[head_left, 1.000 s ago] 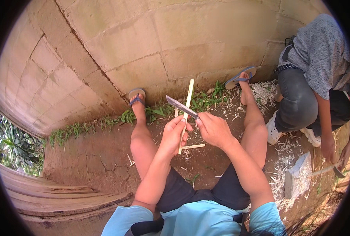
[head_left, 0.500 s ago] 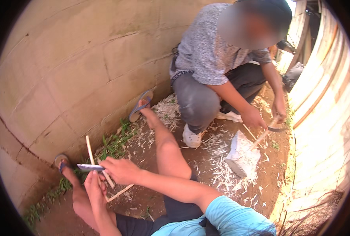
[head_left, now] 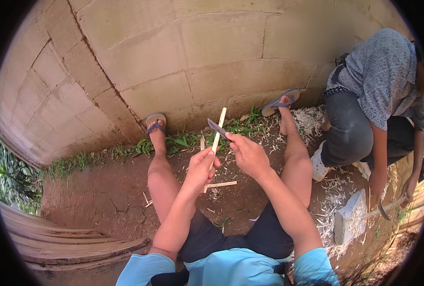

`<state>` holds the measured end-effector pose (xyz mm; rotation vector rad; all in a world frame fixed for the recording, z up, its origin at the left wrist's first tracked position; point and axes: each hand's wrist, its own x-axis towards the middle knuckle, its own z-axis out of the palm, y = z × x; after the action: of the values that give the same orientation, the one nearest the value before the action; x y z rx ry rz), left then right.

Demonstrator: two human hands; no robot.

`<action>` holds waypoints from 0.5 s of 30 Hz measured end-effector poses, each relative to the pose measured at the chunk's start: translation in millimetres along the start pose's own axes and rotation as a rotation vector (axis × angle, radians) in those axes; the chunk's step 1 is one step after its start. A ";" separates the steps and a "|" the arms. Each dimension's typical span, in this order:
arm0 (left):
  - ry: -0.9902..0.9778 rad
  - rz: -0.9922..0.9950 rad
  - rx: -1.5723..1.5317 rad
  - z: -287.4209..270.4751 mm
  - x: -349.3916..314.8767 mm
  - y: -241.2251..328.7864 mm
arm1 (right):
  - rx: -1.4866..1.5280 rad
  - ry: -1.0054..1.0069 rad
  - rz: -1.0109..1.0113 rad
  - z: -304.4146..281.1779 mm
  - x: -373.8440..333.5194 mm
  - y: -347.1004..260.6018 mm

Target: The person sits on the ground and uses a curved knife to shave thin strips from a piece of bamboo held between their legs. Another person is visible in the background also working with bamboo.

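A pale strip of wood (head_left: pixel 219 128) stands tilted in front of me, and my left hand (head_left: pixel 200 168) is closed around its lower part. My right hand (head_left: pixel 250 155) grips a knife (head_left: pixel 217 127) by its handle, which the fingers hide. The short dark blade crosses the strip above my left hand, its tip pointing up and left. Below the hands, more pale wooden pieces (head_left: pixel 223 184) lie on the ground between my legs.
Block wall (head_left: pixel 221 52) ahead, with grass (head_left: pixel 183 140) along its foot. At the right a co-worker (head_left: pixel 379 95) squats, holding a curved blade (head_left: pixel 383 211) and a stick over a grey stone block (head_left: pixel 349 218). White shavings (head_left: pixel 333 190) litter the soil. Wooden boards (head_left: pixel 69 238) stand at the lower left.
My view has swung left, so the co-worker now sits at the right edge. Both hands keep hold of the strip and the knife, whose blade now points up and left.
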<state>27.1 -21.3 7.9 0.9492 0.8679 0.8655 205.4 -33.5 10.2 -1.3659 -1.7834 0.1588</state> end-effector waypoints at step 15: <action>-0.017 0.009 -0.025 -8.5 2.4 -2.2 | -0.196 -0.212 -0.195 -17.8 29.6 12.3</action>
<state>21.0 -17.2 2.5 0.9379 0.8366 0.8728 225.6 -10.6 30.5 -1.3399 -2.1457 0.0234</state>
